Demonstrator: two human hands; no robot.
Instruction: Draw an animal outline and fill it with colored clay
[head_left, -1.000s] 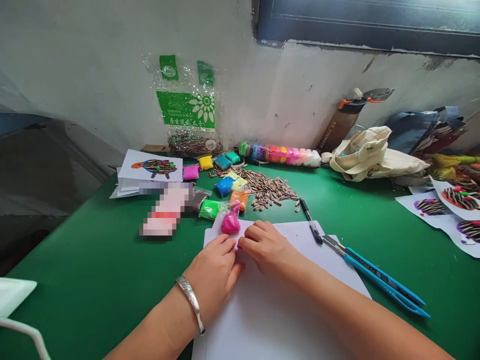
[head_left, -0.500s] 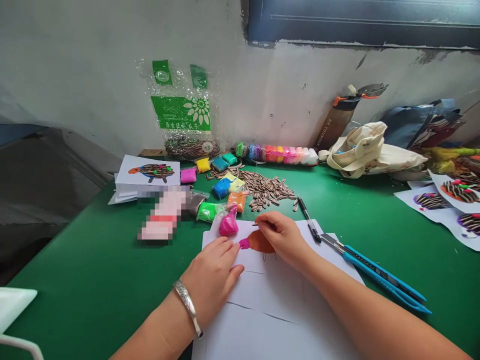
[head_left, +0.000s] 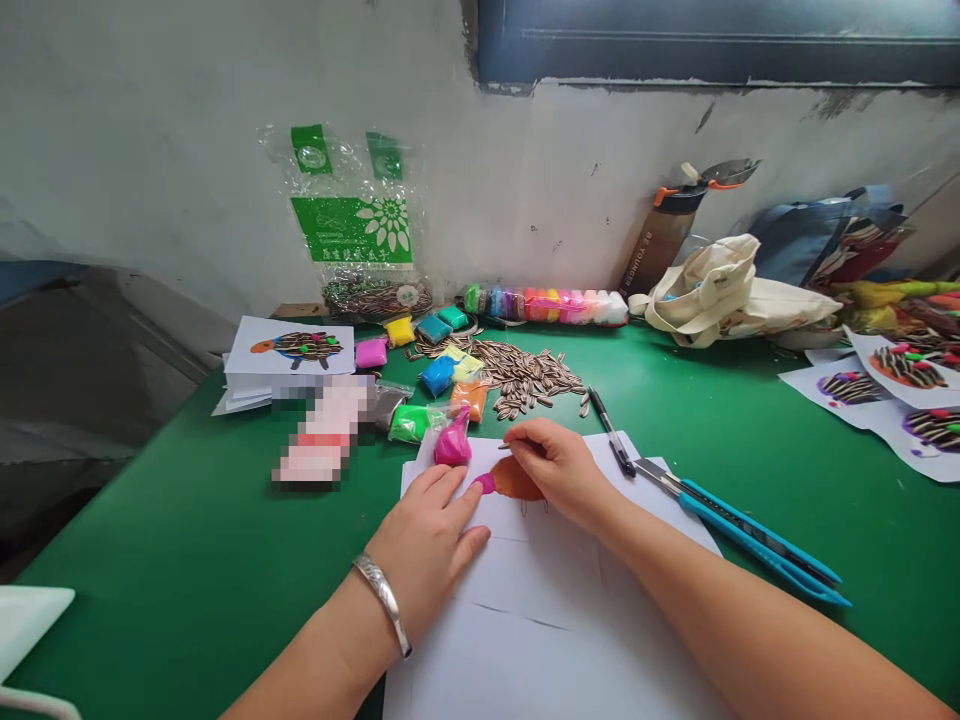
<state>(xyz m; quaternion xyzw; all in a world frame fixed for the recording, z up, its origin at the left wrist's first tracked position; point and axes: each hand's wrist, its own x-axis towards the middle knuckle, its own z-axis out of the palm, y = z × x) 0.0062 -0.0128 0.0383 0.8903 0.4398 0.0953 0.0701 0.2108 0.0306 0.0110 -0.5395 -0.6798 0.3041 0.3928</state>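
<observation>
My left hand (head_left: 429,545) lies flat on a white sheet of paper (head_left: 540,610), fingers stretched out, its fingertips next to a small pink clay piece (head_left: 486,484). That pink piece joins a flat orange-brown clay shape (head_left: 514,480) stuck on the paper. Over this shape hovers my right hand (head_left: 559,468), pinching a sunflower seed (head_left: 505,444) between thumb and forefinger. A bag of pink clay (head_left: 452,445) sits at the paper's far left corner.
A heap of sunflower seeds (head_left: 525,372) and several small coloured clay bags (head_left: 439,373) lie beyond the paper. A black pen (head_left: 611,440) and blue scissors (head_left: 750,535) lie right of it. A seed bag (head_left: 360,235) and bottle (head_left: 664,235) lean against the wall.
My right hand lifted off the paper, baring the orange-brown clay shape, and now holds a seed over it. My left hand stayed flat.
</observation>
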